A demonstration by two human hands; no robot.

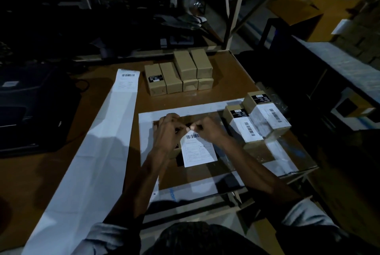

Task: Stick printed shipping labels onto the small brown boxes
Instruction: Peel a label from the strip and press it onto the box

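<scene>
White label (199, 150) at frame centre: we pinch its top edge with left hand (167, 131) and right hand (207, 128) fingers.

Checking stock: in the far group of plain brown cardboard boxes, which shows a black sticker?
The leftmost brown box, nearest the long white label strip; the others show bare cardboard.

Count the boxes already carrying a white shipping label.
2: both at the table's right, nearer box and farther box, side by side. Another under the hands may be hidden.
</scene>
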